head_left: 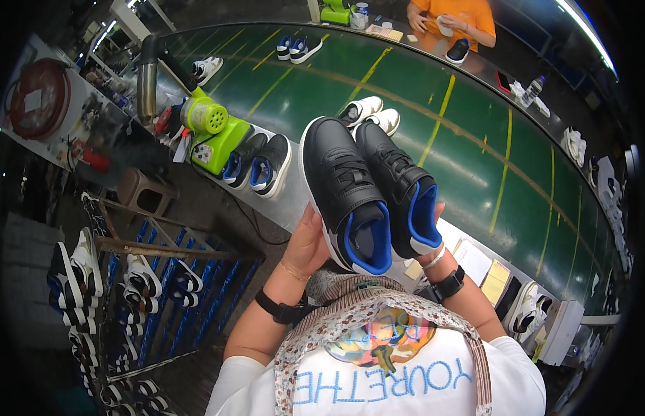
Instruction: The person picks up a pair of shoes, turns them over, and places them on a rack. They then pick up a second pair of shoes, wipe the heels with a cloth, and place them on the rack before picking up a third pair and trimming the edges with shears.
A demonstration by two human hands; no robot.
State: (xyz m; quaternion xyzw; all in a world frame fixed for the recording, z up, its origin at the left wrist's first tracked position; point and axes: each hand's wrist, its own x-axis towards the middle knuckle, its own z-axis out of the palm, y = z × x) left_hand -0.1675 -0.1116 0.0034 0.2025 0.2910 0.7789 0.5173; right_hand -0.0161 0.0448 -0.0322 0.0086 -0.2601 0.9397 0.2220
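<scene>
Nearest you, your left hand [306, 241] is curled round the heel end of the left shoe [336, 173], gripping it from the outer side, while your right hand [439, 210] has hold of the right shoe [390, 163], which hides most of its fingers, so you cannot tell how tightly they close. The pair is raised in front of your chest, side by side, toes pointing away. Both shoes look put together, as far as one can judge: each upper sits on its sole, and each strap lies flat across the front. The undersides are turned away, so whether anything is left there cannot be told. The uppers are smooth black with a slight sheen, the linings bright blue, and white shows at the heels and along the left shoe's sole; nothing visible hangs loose. Near on your right lie some papers [468, 260], and low on your left stands a rack [173, 244] hung with more shoes. Just beyond your hands, a black pair [272, 165] rests beside a lime-green machine [229, 142] on the left, and a white pair [364, 108] is on the green belt [468, 184]. Farther off, dark shoes [305, 50] lie on the belt, and a person in orange [475, 21] works at the far side.
</scene>
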